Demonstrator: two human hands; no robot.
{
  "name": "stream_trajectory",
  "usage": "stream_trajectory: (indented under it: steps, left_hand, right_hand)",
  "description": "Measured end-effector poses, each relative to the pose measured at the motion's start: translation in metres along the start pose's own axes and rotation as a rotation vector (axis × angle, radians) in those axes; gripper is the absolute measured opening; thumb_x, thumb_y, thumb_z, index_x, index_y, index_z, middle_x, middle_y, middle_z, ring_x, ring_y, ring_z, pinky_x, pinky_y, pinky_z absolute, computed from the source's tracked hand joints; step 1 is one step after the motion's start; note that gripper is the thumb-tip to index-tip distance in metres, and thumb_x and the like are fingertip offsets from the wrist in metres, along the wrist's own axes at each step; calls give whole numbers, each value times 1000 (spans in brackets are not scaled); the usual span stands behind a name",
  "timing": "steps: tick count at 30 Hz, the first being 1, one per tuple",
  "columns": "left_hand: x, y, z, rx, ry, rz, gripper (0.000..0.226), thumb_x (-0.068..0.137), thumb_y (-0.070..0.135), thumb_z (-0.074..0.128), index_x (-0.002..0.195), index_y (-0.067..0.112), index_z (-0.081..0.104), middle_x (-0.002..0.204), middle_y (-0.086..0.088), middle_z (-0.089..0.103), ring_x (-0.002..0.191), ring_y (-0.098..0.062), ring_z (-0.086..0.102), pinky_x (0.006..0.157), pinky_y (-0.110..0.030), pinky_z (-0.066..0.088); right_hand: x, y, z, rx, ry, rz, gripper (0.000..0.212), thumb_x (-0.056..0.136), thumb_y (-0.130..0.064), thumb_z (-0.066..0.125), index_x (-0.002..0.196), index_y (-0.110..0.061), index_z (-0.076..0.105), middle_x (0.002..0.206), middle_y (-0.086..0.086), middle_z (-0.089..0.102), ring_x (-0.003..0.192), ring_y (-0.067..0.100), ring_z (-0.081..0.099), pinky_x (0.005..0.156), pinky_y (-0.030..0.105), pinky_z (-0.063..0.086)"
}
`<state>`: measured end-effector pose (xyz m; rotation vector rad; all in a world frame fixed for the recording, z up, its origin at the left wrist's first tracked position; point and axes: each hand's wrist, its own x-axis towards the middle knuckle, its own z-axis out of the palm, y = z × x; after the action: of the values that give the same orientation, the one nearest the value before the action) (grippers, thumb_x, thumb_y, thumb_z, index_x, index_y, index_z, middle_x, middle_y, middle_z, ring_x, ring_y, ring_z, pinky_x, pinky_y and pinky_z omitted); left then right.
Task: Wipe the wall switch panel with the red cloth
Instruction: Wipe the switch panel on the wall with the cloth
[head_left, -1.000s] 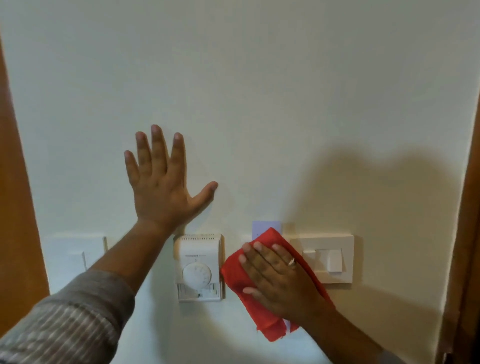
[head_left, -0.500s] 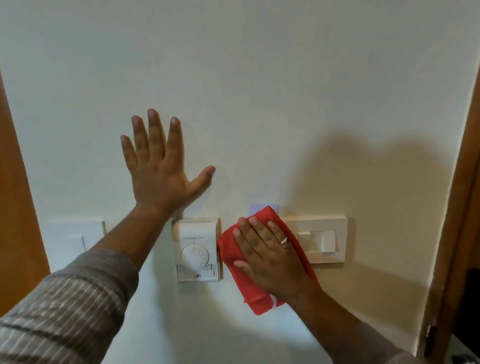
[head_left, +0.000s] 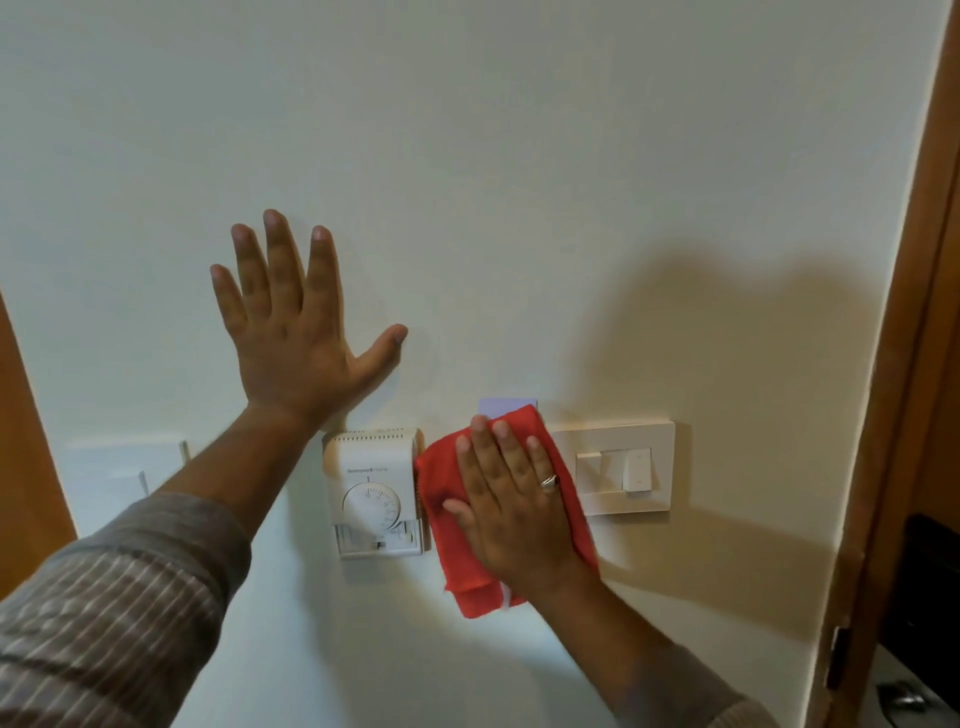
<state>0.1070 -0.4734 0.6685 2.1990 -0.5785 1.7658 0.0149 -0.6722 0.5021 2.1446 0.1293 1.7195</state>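
Note:
My right hand (head_left: 511, 499) lies flat on the red cloth (head_left: 441, 491) and presses it against the wall, covering the left part of the cream switch panel (head_left: 654, 467). The panel's right part shows, with two rocker switches. A pale lilac card (head_left: 506, 404) peeks out just above the cloth. My left hand (head_left: 291, 332) rests flat on the bare wall with fingers spread, above and left of the cloth, holding nothing.
A white dial thermostat (head_left: 374, 491) is fixed to the wall directly left of the cloth. Another white plate (head_left: 111, 467) sits further left. A brown wooden door frame (head_left: 914, 312) runs down the right edge, and wood shows at the far left (head_left: 26, 467).
My right hand and the cloth have slid slightly up and left on the panel, exposing more of its right side. The left hand stays flat on the wall. The view has shifted.

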Motion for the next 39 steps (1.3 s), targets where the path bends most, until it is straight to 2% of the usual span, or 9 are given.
stream_trajectory:
  steps: [3, 9, 14, 16, 19, 22, 26, 33, 39]
  left_hand:
    - [0, 0, -1, 4, 1, 0, 108, 86, 83, 37, 162, 12, 10, 169, -27, 7, 155, -51, 5, 122, -65, 1]
    - [0, -1, -1, -10, 1, 3, 108, 86, 84, 36, 163, 13, 9, 170, -26, 6, 155, -50, 4, 123, -65, 1]
    - [0, -1, 0, 9, -1, 3, 108, 86, 84, 35, 163, 13, 9, 170, -25, 7, 155, -49, 4, 123, -65, 2]
    - [0, -1, 0, 14, 3, 5, 108, 86, 84, 35, 163, 13, 8, 170, -25, 6, 156, -49, 4, 123, -65, 2]
    - [0, -2, 0, 6, 12, 8, 107, 86, 84, 34, 163, 14, 8, 170, -25, 6, 156, -49, 4, 123, -65, 2]
    - [0, -2, 2, 7, 23, 6, 108, 86, 85, 34, 163, 14, 7, 170, -25, 6, 156, -49, 4, 123, -65, 2]
    - [1, -1, 5, 5, 47, 8, 108, 85, 83, 38, 162, 11, 14, 168, -29, 11, 154, -53, 8, 122, -66, 3]
    - [-2, -4, 7, 17, 116, 34, 106, 85, 80, 45, 159, 7, 28, 164, -32, 23, 150, -56, 20, 120, -69, 11]
    - [-2, -6, 10, 7, 130, 34, 106, 84, 80, 46, 160, 9, 26, 165, -30, 22, 151, -54, 19, 121, -67, 10]
  right_hand:
    - [1, -11, 3, 21, -9, 59, 67, 106, -51, 31, 157, -8, 22, 164, 10, 20, 156, 31, 5, 126, 49, 4]
    - [-25, 46, 1, -73, -113, -497, 67, 106, -46, 38, 158, -10, 17, 165, 11, 10, 156, 31, 1, 127, 46, 3]
    - [-34, 22, 3, -55, -64, -48, 70, 107, -49, 23, 159, -4, 6, 166, 20, 8, 155, 36, -3, 124, 49, 6]
    - [-44, 30, 3, -59, -96, -174, 71, 107, -48, 25, 159, -4, 6, 167, 19, 1, 155, 37, -4, 124, 50, 5]
    - [-48, 62, -3, -35, -112, -436, 64, 103, -45, 40, 154, -10, 25, 159, 12, 29, 156, 31, 3, 125, 46, 8]
    - [-40, 64, -6, -33, -71, -344, 58, 103, -45, 43, 149, -11, 34, 150, 10, 40, 156, 26, 4, 124, 43, 13]
    - [-14, 25, -2, -55, -24, -126, 64, 103, -52, 36, 147, -5, 37, 152, 15, 36, 151, 34, 19, 121, 49, 14]
    - [-20, 38, -8, -45, -25, -417, 58, 100, -51, 48, 144, -13, 45, 151, 5, 40, 139, 24, 39, 122, 44, 15]
    - [-25, 43, -4, 8, -15, -239, 60, 100, -48, 47, 146, -11, 41, 156, 9, 36, 147, 28, 28, 124, 44, 13]
